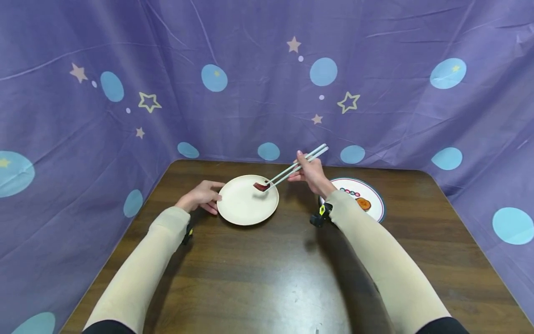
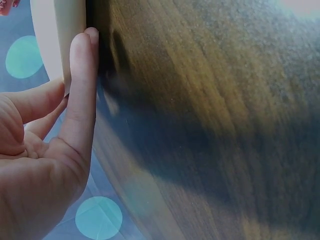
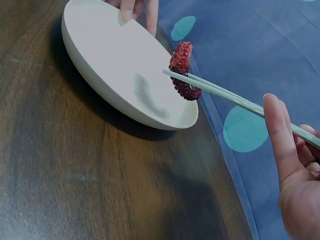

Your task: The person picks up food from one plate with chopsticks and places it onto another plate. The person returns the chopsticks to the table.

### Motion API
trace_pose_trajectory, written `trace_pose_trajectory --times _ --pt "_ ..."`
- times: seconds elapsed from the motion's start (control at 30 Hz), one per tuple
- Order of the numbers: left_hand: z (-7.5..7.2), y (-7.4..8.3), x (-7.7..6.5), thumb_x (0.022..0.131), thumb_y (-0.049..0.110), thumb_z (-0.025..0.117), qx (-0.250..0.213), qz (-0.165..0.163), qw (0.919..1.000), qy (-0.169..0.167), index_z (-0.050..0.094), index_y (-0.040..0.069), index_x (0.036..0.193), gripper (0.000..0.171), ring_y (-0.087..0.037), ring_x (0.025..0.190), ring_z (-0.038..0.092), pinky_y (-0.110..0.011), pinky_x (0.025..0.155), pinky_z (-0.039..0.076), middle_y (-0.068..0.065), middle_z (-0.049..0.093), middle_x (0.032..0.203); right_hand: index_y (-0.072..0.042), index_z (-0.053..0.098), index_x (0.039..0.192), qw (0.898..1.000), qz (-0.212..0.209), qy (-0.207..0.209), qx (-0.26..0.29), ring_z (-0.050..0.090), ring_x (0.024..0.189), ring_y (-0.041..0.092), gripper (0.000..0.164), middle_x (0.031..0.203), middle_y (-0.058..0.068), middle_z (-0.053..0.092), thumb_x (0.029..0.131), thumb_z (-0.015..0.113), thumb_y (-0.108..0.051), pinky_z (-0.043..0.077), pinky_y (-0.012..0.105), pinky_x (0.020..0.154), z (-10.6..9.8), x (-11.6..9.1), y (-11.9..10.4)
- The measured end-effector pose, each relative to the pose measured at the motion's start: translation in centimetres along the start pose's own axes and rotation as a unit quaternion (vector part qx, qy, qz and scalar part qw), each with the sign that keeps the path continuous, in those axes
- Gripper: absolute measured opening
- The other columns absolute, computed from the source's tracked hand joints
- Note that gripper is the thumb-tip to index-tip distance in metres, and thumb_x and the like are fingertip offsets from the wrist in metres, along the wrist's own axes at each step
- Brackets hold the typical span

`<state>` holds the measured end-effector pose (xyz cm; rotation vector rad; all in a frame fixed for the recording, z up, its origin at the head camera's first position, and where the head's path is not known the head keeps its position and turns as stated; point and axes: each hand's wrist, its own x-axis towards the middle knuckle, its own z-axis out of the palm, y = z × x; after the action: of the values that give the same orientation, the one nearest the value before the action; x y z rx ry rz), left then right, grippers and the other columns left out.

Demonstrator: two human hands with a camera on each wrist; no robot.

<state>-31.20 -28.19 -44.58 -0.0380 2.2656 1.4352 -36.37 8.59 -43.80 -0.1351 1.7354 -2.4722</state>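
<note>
My right hand [image 1: 310, 174] grips a pair of pale green chopsticks [image 1: 296, 168], slanting down to the left. Their tips pinch a curved, dark red piece of food [image 3: 181, 70] with a bumpy surface. In the head view the piece overlaps the right part of a cream plate [image 1: 244, 204], and a shadow falls on the plate beneath it. At the plate's left edge my left hand [image 1: 204, 196] pinches the rim. The left wrist view shows thumb and fingers [image 2: 82, 75] on either side of that rim.
Behind my right wrist, a white plate with a dark coloured rim [image 1: 377, 204] is partly hidden by the sleeve. An orange-brown round piece [image 1: 363, 203] and a row of small coloured pieces [image 1: 349, 192] lie on it. A purple patterned curtain [image 1: 250, 116] hangs along the wooden table's [image 1: 258, 278] back edge.
</note>
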Motion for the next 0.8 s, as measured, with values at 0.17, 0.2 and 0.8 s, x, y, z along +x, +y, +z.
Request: trace_pose_trajectory --times 0.17,0.2,0.8 --pt "0.0 0.1 0.0 0.1 -0.008 0.053 0.0 0.0 1.0 0.0 0.032 -0.003 0.163 0.066 -0.021 0.06 0.069 -0.039 0.062 0.069 -0.02 0.065 0.085 0.018 0.054 0.11 1.0 -0.005 0.002 -0.004 0.071 0.055 0.024 0.046 0.072 0.015 0.063 0.113 0.052 -0.028 0.068 0.041 0.06 0.6 0.1 0.3" --pt "0.0 0.2 0.0 0.1 -0.007 0.053 0.001 0.0 1.0 0.0 0.032 -0.003 0.163 0.066 -0.021 0.06 0.069 -0.039 0.062 0.069 -0.02 0.065 0.085 0.018 0.053 0.11 1.0 -0.006 0.002 -0.005 0.071 0.054 0.023 0.047 0.071 0.014 0.063 0.113 0.052 -0.028 0.068 0.041 0.059 0.7 0.1 0.4" --pt "0.1 0.0 0.1 0.099 -0.008 0.053 -0.003 -0.002 1.0 0.0 0.033 -0.004 0.162 0.066 -0.021 0.059 0.069 -0.039 0.062 0.068 -0.021 0.065 0.084 0.018 0.053 0.108 1.0 -0.006 0.011 0.004 0.07 0.052 0.025 0.047 0.07 0.017 0.061 0.113 0.052 -0.028 0.067 0.042 0.053 3.3 0.2 1.5"
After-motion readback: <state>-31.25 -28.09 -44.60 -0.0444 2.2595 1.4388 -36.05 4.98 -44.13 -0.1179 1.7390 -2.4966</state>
